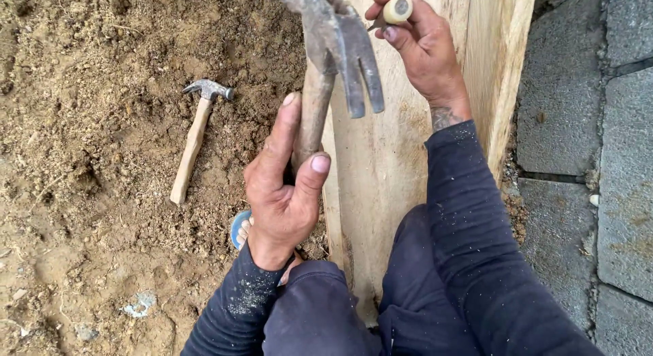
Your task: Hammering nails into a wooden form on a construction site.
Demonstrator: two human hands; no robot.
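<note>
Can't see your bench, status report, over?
Left hand grips hammer, raised. Right hand pinches chisel over plank. Spare hammer on dirt.

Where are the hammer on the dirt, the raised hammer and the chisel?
hammer on the dirt [192,143]: head view, mid handle.
raised hammer [354,56]: head view, claw.
chisel [397,8]: head view, pale handle end.

Ground here is loose brown dirt [88,213], lumpy and dry. A second claw hammer [194,135] with a wooden handle lies flat on it around 10 o'clock, head pointing up-frame. A pale wood plank [381,158] rests on the dirt at centre, and grey paving stones [578,124] run along 3 o'clock.
</note>
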